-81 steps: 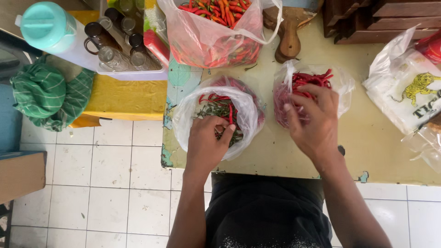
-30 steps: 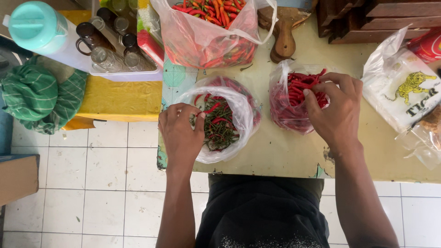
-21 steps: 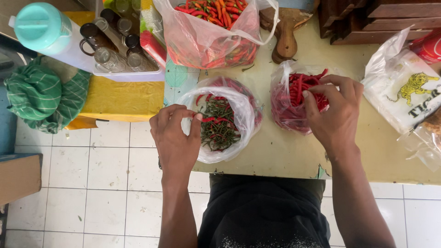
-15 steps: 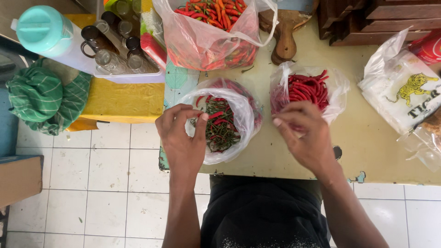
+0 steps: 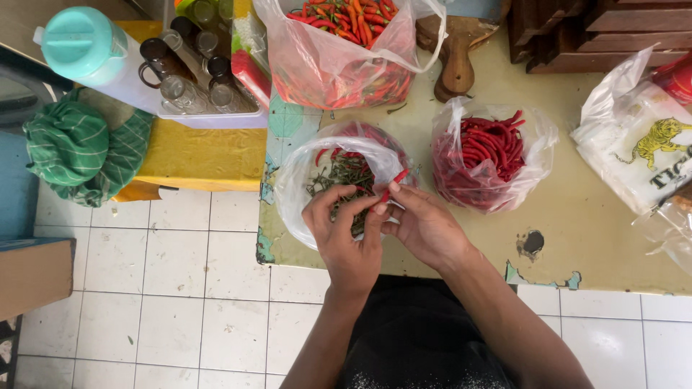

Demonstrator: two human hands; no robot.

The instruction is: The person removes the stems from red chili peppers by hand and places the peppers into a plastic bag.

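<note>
A red chilli (image 5: 393, 186) is pinched between the fingertips of the left hand (image 5: 344, 232) and the right hand (image 5: 425, 229), both grips closed on it, at the near edge of the worktop (image 5: 577, 230). It is held just above a clear bag (image 5: 295, 187) of green stalks. To the right, a bag of red chillies (image 5: 490, 155) is set. Farther off, a bigger bag of mixed chillies (image 5: 339, 50) is seen beside a wooden board (image 5: 455, 54). At far left, a tray of glasses (image 5: 191, 75) and a teal-lidded jug (image 5: 79, 47) are placed.
</note>
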